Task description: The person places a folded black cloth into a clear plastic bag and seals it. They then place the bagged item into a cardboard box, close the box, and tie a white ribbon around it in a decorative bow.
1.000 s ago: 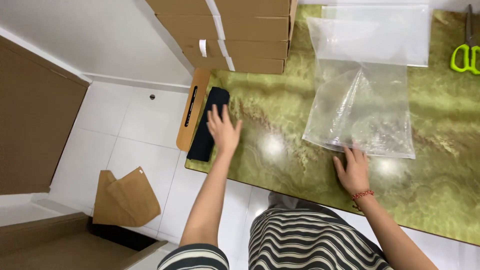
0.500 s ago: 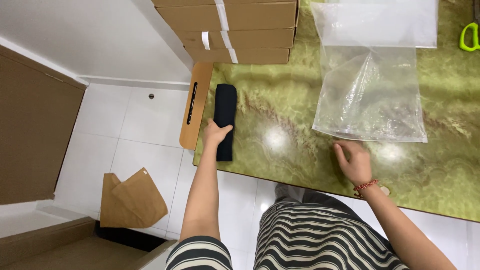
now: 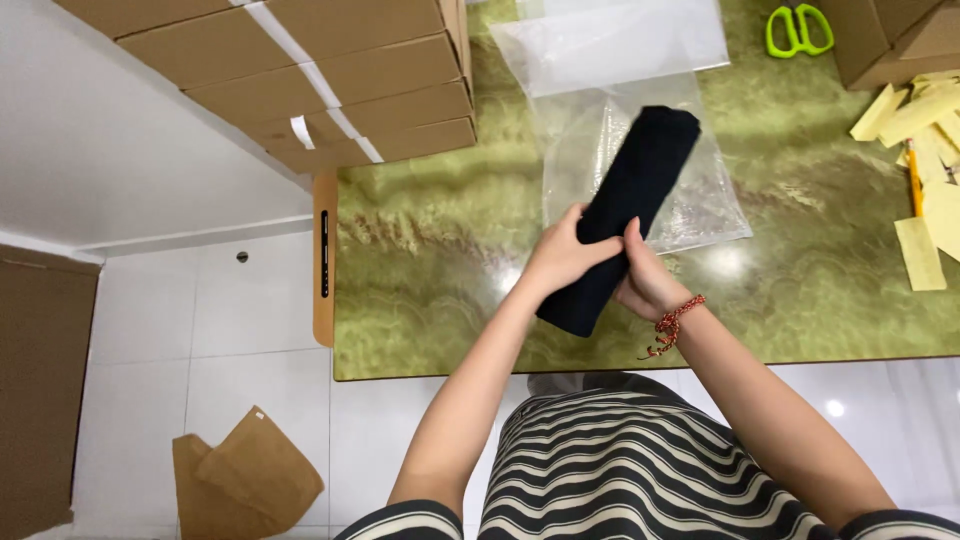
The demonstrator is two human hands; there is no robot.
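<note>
A rolled black cloth (image 3: 630, 215) is gripped by the left hand (image 3: 562, 256) and right hand (image 3: 645, 285), fingers wrapped around it, above a clear plastic bag (image 3: 705, 200) on the green bench (image 3: 430, 260).

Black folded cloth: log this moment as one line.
left hand: holds black folded cloth | right hand: holds it | cloth: above clear plastic bag | green table

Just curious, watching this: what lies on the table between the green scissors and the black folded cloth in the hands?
In the head view, clear plastic bags lie between the green scissors and the black folded cloth; the cloth's far end overlaps one.
</note>
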